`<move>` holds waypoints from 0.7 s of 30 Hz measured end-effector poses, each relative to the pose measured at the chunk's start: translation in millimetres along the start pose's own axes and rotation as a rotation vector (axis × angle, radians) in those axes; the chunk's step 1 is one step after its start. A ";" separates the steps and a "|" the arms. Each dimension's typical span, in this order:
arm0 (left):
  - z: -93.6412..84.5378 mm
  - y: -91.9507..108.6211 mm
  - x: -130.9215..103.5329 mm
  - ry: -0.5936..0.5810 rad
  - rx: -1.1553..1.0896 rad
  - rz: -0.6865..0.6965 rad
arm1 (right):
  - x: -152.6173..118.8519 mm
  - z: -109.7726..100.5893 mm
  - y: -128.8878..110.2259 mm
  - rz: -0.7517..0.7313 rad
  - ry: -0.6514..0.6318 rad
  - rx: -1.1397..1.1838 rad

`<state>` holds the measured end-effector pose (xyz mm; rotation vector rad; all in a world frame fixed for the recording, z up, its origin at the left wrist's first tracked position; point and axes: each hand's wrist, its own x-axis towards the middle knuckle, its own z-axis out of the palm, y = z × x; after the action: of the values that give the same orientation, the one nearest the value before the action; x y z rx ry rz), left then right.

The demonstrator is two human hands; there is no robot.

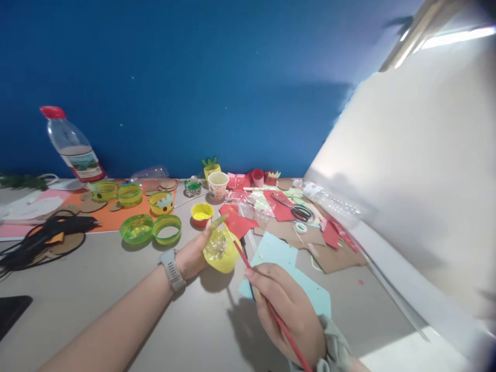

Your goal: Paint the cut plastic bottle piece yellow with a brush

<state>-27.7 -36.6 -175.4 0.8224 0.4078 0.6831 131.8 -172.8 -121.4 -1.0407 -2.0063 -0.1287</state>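
My left hand [195,254], with a grey watch on its wrist, is closed on a yellow-painted plastic bottle bottom [228,260], tilted so that its clear, bumpy base faces me. A green piece sticks out by my thumb. In my right hand [284,305] is a red-handled paintbrush [243,255], its tip against the painted side; the bristles are hard to make out. Just behind my left hand stands a small red cup of yellow paint [202,214]. Light blue paper [277,249] lies beside and under my right hand.
Green plastic rings [167,229] stand at left, with a black glue gun [65,226] and a red-capped bottle [75,142] beyond. A paper cup [218,186] is at the back. Scissors [300,211], cardboard [335,257] and a clear bottle [327,201] lie at right.
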 end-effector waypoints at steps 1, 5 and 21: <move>1.9 1.2 -0.9 -0.004 0.001 -0.010 | -1.7 2.2 -1.8 -0.012 -0.002 -0.010; 7.1 4.7 -3.4 -0.033 0.010 -0.035 | -9.6 2.4 -5.5 -0.081 -0.041 -0.067; 5.9 12.1 -2.8 -0.038 0.002 -0.104 | -19.0 -17.1 -37.0 0.002 -0.043 -0.024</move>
<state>-31.1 -35.7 -162.1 0.8088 0.4143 0.5695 121.9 -216.1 -114.3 -1.0688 -2.0476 -0.1312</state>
